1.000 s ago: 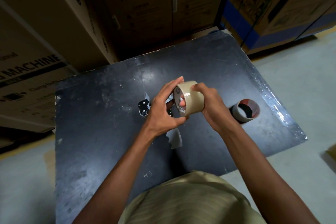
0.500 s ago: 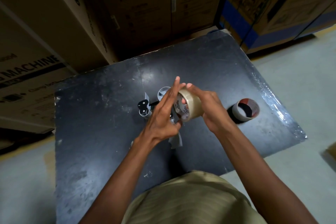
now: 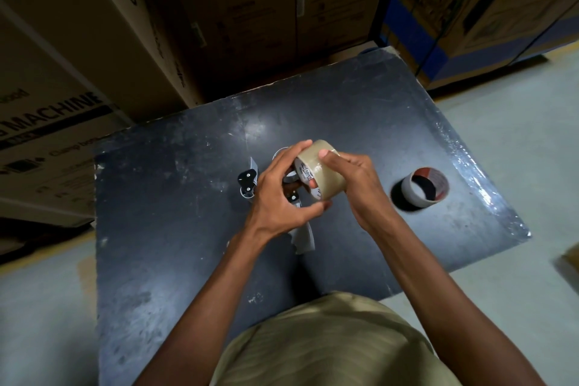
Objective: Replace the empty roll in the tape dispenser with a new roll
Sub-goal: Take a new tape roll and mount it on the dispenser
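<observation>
A new roll of brown tape (image 3: 322, 171) is held above the middle of the black table (image 3: 175, 229). My right hand (image 3: 354, 182) grips it from the right, thumb on its outer face. My left hand (image 3: 279, 194) curls round its left side, fingertips on the top and bottom rim. The tape dispenser (image 3: 249, 183) lies on the table beneath and left of my hands, mostly hidden; its black end and metal parts show. The empty roll core (image 3: 424, 186) lies on the table to the right.
Large cardboard boxes (image 3: 235, 9) stand close behind and left of the table. More boxes with blue bands (image 3: 470, 9) stand at the back right. Grey floor (image 3: 517, 135) lies to the right and left of the table.
Both hands turned the tape roll and lifted it slightly. My left hand went from flat fingers against the roll to curled round its left side.
</observation>
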Action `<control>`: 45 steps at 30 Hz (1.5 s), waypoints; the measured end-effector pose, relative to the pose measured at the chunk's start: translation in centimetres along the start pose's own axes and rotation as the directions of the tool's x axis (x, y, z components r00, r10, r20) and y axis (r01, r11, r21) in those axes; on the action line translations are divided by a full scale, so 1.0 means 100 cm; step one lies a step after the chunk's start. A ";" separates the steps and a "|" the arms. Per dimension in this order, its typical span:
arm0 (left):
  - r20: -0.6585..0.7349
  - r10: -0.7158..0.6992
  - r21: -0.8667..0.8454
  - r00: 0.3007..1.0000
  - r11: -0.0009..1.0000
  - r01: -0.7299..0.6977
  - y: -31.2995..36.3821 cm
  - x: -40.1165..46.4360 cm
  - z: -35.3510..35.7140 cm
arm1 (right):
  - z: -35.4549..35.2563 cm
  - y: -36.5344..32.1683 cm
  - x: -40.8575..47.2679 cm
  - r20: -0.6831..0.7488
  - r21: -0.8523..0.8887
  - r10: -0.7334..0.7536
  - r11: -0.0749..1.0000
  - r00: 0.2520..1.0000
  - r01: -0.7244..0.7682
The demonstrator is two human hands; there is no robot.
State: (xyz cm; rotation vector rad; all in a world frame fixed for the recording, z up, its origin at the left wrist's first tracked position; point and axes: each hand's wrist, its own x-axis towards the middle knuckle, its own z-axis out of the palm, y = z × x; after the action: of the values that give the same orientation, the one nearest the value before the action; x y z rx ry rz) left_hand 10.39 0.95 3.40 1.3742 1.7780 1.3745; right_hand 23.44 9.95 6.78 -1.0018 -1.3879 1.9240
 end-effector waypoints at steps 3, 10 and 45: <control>-0.001 0.032 0.039 1.000 0.999 -0.032 0.001 -0.001 0.002 | 0.007 -0.002 -0.003 -0.070 -0.028 -0.031 0.999 0.997 0.029; 0.041 0.021 0.019 0.999 1.000 -0.021 0.002 0.001 -0.006 | -0.008 -0.001 0.000 0.118 -0.001 0.119 0.993 0.986 -0.119; -0.150 -0.009 0.019 0.989 1.000 0.012 -0.011 0.001 -0.024 | -0.011 0.010 0.015 0.442 -0.213 0.090 0.977 0.892 0.007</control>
State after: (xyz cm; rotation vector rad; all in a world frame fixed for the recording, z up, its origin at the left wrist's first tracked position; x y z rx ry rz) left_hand 7.94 0.05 3.30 1.2999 1.8967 1.4934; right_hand 23.47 11.43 5.26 -0.6993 -1.8728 2.1684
